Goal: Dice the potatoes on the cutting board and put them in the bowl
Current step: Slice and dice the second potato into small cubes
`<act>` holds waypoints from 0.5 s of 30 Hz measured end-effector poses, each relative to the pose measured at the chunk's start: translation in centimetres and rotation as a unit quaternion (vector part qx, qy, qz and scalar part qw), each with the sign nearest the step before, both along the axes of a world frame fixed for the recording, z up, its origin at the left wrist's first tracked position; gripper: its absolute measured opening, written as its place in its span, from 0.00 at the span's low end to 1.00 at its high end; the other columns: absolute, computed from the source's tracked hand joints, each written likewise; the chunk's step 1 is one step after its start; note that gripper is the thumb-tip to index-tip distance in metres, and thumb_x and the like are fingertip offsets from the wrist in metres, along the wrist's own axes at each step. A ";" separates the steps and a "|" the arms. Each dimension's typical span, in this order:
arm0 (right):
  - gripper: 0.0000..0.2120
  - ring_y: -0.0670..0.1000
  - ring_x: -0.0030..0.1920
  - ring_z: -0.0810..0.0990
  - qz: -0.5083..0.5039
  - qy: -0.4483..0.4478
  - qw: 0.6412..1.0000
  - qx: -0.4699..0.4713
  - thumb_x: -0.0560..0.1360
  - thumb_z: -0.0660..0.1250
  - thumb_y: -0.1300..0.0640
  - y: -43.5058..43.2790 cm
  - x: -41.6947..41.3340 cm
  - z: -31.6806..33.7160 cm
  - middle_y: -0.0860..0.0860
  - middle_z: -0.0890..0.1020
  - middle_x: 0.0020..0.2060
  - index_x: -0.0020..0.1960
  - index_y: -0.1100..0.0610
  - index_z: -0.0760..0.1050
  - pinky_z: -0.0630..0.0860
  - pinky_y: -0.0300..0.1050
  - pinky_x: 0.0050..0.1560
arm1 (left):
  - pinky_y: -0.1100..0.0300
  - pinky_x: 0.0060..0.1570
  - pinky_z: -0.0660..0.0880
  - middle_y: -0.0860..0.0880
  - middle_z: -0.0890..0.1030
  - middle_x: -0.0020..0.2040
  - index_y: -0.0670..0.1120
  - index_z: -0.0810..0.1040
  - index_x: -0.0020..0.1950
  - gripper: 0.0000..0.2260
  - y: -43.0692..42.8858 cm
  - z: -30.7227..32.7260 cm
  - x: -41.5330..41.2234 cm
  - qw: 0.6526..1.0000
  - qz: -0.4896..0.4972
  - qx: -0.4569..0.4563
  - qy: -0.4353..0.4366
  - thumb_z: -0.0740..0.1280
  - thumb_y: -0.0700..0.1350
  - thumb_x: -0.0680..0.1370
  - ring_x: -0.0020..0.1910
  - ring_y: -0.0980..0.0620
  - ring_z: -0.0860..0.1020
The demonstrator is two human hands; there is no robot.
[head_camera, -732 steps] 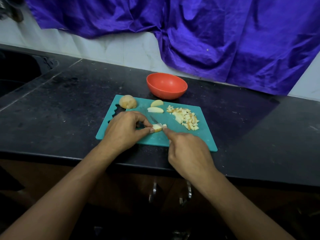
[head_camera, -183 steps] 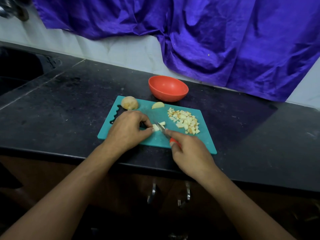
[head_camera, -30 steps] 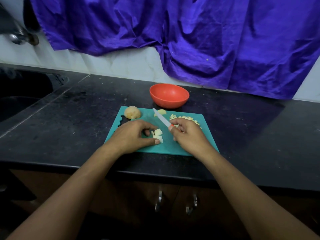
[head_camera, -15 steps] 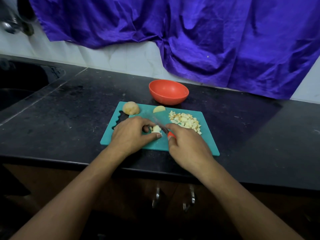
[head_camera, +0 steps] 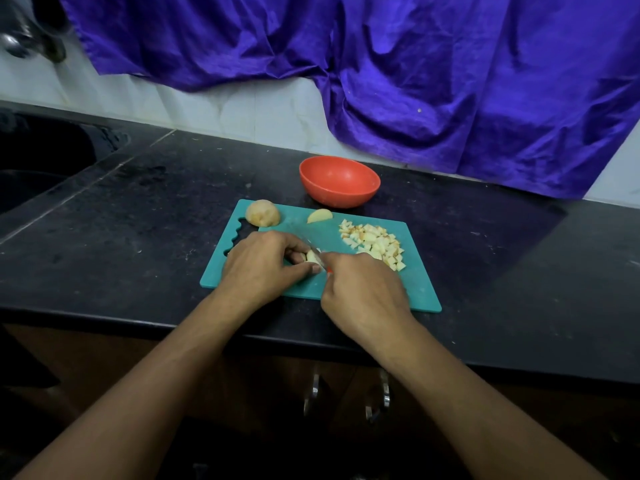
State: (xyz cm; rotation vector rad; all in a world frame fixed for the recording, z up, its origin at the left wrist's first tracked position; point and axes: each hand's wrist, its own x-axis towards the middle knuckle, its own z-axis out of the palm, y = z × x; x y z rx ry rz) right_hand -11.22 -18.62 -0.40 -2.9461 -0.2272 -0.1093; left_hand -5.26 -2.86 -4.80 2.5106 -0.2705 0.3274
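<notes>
A teal cutting board lies on the black counter. My left hand pinches a small pale potato piece against the board. My right hand grips a knife with a red handle, its blade down on that piece. A heap of diced potato sits on the board's right half. A potato half rests at the board's far left corner, and a wedge lies near the far edge. The orange-red bowl stands just behind the board; I see nothing in it.
The black counter runs left to a dark sink with a tap above it. A purple cloth hangs on the tiled wall behind. Cabinet handles show below the counter's front edge.
One second ago the knife was lifted, pointing away over the board; now its blade is down on the piece my left hand holds. The view has shifted slightly.
</notes>
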 end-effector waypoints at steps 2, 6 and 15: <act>0.23 0.55 0.55 0.79 0.001 -0.004 1.000 -0.011 0.83 0.60 0.53 0.3 0.0 -0.3 0.52 0.80 0.54 0.77 0.45 0.67 0.72 0.50 0.46 | 0.62 0.41 0.72 0.63 0.81 0.40 0.59 0.84 0.57 0.13 -0.1 0.1 -0.1 1.000 0.004 -0.001 -0.002 0.76 0.58 0.74 0.44 0.63 0.79; 0.27 0.55 0.49 0.79 0.025 -0.025 0.999 -0.040 0.82 0.60 0.54 -0.1 -1.0 -1.1 0.50 0.76 0.44 0.81 0.46 0.60 0.70 0.50 0.44 | 0.63 0.39 0.71 0.63 0.81 0.40 0.58 0.84 0.58 0.13 -0.2 0.3 -0.3 1.000 0.004 0.005 -0.007 0.75 0.58 0.74 0.44 0.63 0.78; 0.25 0.52 0.49 0.80 -0.028 -0.044 0.998 0.019 0.83 0.59 0.52 -2.2 -1.6 -1.8 0.49 0.81 0.51 0.79 0.44 0.65 0.79 0.51 0.50 | 0.65 0.39 0.68 0.62 0.82 0.43 0.56 0.84 0.59 0.16 -0.3 0.2 -0.7 1.000 0.010 0.013 -0.024 0.75 0.59 0.74 0.45 0.62 0.78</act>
